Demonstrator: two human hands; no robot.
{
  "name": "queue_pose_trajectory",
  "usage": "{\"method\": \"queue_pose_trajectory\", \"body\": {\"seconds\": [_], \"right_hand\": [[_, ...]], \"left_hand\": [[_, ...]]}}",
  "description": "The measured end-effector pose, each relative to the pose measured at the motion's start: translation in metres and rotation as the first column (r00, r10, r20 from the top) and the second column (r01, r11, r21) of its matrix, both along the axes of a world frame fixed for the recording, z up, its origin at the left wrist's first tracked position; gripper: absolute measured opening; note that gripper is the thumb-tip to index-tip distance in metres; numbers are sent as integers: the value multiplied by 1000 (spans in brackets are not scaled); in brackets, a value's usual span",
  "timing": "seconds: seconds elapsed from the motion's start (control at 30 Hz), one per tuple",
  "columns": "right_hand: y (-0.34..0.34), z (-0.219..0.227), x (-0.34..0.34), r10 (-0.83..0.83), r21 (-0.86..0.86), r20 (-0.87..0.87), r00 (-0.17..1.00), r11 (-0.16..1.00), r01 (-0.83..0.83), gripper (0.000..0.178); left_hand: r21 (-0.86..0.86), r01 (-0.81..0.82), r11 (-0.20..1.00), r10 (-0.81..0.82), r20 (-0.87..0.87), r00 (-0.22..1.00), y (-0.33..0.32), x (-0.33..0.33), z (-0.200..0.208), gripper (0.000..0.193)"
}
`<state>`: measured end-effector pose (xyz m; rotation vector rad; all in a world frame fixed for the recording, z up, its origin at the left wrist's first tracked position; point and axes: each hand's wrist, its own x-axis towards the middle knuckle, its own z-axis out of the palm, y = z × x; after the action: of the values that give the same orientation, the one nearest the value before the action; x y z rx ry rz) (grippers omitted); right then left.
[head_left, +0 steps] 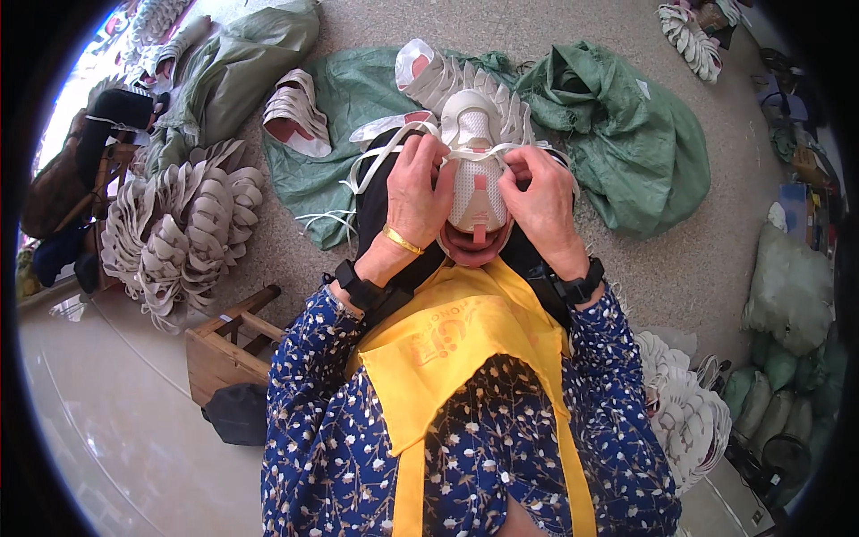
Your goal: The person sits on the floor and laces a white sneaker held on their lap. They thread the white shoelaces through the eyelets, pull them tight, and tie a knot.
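Backs up and fingers angled inward, the left hand point(417, 188) and right hand point(542, 190) clamp white lace point(476, 156) in their fingers, 1 white shoe upper point(466, 192) between them; 2 black wristbands point(358, 285), 1 gold bracelet point(403, 241).

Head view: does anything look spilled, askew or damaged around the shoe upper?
Nothing looks spilled or plainly damaged. One untidy spot: loose white laces straggle across the flat green sack left of the shoe upper, rather than lying bundled.

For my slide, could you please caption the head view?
Left hand and right hand hold a white lace across a pale shoe upper.
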<state>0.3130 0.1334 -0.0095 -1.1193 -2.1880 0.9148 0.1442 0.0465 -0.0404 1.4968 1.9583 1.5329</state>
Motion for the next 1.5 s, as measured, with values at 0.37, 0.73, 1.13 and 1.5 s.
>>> {"method": "queue_pose_trajectory", "body": {"seconds": [0.37,0.73,1.13,1.5], "right_hand": [[0,8,1,208,415,288,935,852,-318,11],[18,13,-10,267,469,488,831,723,-507,11],[-10,11,-29,288,146,53,956,945,-293,8],[-10,-3,-46,237,239,214,948,928,-286,11]], "left_hand": [[-150,65,987,-106,-290,951,-10,2,18,32],[-331,29,943,-186,-456,870,-5,10,12,26],[-230,48,972,-117,-297,948,-8,0,11,26],[-189,67,980,-111,-232,966,-5,0,0,19]]}}
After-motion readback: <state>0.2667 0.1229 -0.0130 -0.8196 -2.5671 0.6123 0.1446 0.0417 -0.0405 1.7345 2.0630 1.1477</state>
